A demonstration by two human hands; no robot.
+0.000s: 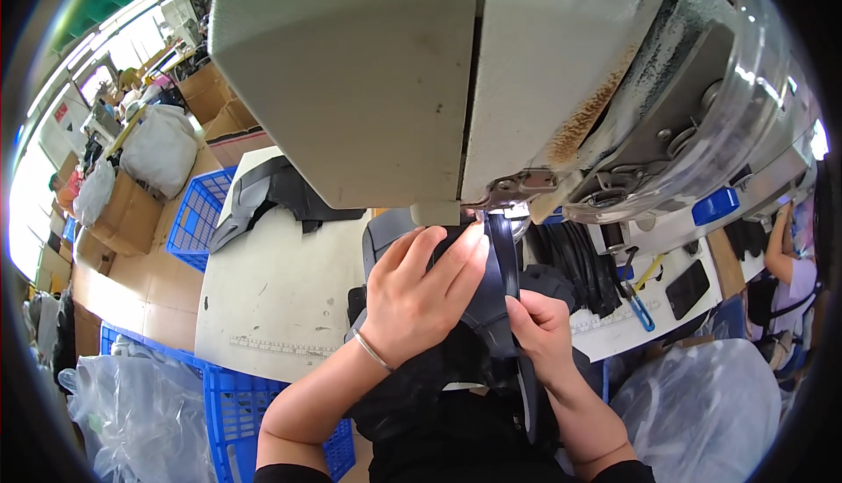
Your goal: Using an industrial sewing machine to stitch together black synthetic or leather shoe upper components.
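Currently, the dark workpiece [487, 318] lies in front of me, its far end beneath the light-coloured machine head [351, 80] and its near part extending toward my body. A long dark strip [503, 259] runs lengthwise along its right side, the lower end hanging toward my lap. This lengthwise alignment probably lets both layers be guided together.

My left hand [412, 294] is palm down, fingers extended and slightly parted, fingertips resting on the workpiece close to the machine head. It appears to press the material flat rather than grasp it. My right hand [542, 330], nearer my body, is closed in a pinch, thumb on the strip's edge; the fingers underneath are partly hidden. This grip presumably holds the edge in line and carries the hanging length.

The pale surface [254, 299] supports the material. At its left lie dark and grey pieces [279, 187], well apart from my hands. Right of the workpiece, black strips [574, 264] lie side by side, likely arranged for easy reach, with a blue-handled tool [638, 308] just beyond. Blue crates [200, 220] stand beside the surface at left. Farther right, a co-worker [794, 286] is partly visible.
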